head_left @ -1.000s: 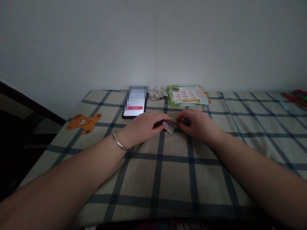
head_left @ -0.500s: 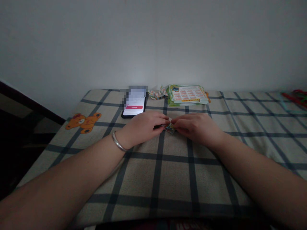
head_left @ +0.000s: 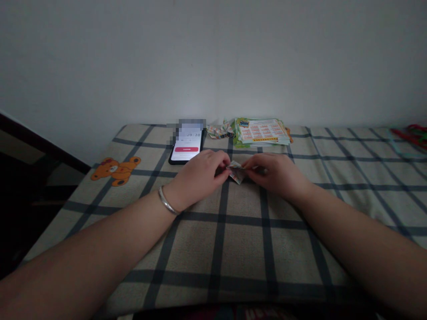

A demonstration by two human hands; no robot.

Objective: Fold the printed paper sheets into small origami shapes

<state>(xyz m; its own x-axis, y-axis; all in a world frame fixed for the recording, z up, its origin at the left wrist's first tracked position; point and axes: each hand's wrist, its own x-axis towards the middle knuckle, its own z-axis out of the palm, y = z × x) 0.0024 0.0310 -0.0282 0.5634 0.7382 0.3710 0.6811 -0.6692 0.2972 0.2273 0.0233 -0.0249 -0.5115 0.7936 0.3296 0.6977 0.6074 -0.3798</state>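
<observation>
Between my two hands is a small folded piece of printed paper (head_left: pixel 236 174), whitish with coloured print. My left hand (head_left: pixel 206 174) pinches its left side between thumb and fingers; a silver bangle circles that wrist. From the right, my right hand (head_left: pixel 275 171) grips the other side with thumb and forefinger. The paper is held just over the checked tablecloth (head_left: pixel 240 249), and its edges at the fingertips are partly hidden. Beyond the hands lie some folded paper pieces (head_left: pixel 220 130) and a stack of printed sheets (head_left: pixel 262 132) with calendar-like grids.
A phone (head_left: pixel 187 146) with a lit screen lies behind my left hand. An orange bear figure (head_left: pixel 116 170) is at the left on the cloth. Something red and green (head_left: pixel 413 135) sits at the far right edge. A pale wall (head_left: pixel 213 62) rises behind the table.
The folded paper has turned and opened up a little, showing more of its pale face. Both hands have shifted slightly, with fingers now raised and pinching its edges.
</observation>
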